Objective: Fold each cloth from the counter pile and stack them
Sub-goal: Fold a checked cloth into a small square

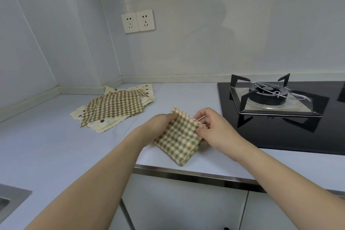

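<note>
Presently, your inventory of the counter reads as follows.

Item one: green-and-cream gingham cloth (180, 137), folded into a small layered square, near the front edge of the pale countertop (46, 136), just at 9 o'clock of the hob. Your left hand (158, 123) grips its 10 o'clock corner, fingers curled over the fabric. Your right hand (214, 129) pinches the 2 o'clock edge between thumb and fingertips, lifting a layer slightly. The cloth's near corner points toward 6 o'clock and rests on the counter.

Item two: cloth pile (115, 106), at 10 o'clock of the held cloth and well apart from it. Gingham pieces lie uppermost, fanned and overlapping; cream polka-dot cloths (101, 122) with pinked zigzag edges show beneath and around them. The pile lies flat, toward the back corner where the two walls meet.

Item three: black glass gas hob (280, 132), at 3 o'clock of the held cloth, its edge just beside your right hand. One burner (268, 94) with a black pan support stands on a metal plate; a thin wire piece lies across the burner.

Item four: double wall socket (137, 21), white, at 12 o'clock above the pile.

Item five: steel sink corner (11, 201), at 8 o'clock, frame edge.

Item six: grey cabinet doors (186, 207) below the counter's metal trim, at 6 o'clock.
</note>
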The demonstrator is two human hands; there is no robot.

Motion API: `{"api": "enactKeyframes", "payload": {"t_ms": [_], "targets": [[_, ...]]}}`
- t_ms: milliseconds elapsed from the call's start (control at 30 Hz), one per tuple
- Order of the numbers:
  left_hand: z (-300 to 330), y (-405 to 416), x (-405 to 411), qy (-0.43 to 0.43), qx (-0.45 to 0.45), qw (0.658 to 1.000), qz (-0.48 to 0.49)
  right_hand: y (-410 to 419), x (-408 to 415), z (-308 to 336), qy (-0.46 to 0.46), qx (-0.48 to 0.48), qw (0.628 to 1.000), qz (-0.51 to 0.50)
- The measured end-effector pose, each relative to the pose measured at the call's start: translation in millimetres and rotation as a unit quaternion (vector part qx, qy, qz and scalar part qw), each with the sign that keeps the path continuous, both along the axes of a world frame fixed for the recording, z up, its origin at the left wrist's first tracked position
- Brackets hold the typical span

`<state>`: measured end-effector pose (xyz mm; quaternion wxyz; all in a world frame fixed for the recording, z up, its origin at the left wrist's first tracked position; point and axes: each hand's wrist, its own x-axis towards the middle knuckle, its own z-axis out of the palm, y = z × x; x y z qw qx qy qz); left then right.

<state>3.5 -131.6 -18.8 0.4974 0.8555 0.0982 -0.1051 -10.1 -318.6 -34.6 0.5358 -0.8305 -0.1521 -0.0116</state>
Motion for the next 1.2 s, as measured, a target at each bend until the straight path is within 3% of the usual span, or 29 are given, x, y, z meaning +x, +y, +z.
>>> {"api": "enactKeyframes", "payload": {"t_ms": [233, 400, 567, 733, 900, 1200], "targets": [[8.9, -11.7, -21.4, -0.056, -0.179, 0.981, 0.050, -2.7, -10.1, 22.1, 0.013, 0.171, 0.984, -0.040], [24.6, -29.3, -57.7, -0.175, -0.198, 0.963, 0.058, -6.9, -35.1, 50.0, 0.121, 0.369, 0.917, -0.090], [42.6, -42.5, -89.2, -0.309, -0.140, 0.938, 0.063, -6.6, -66.0, 55.5, 0.198, 0.259, 0.942, -0.080], [41.1, -49.8, -108.4, -0.398, 0.004, 0.912, 0.102, 6.1, -79.3, 46.5, 0.048, 0.172, 0.969, -0.170], [30.3, -48.3, -93.5, -0.399, 0.038, 0.906, 0.138, 13.6, -63.4, 44.6, -0.061, 0.091, 0.973, -0.203], [-14.9, -16.3, 30.4, -0.307, 0.045, 0.936, 0.165, 45.9, 62.5, -1.1, 0.001, 0.063, 0.983, -0.170]]}}
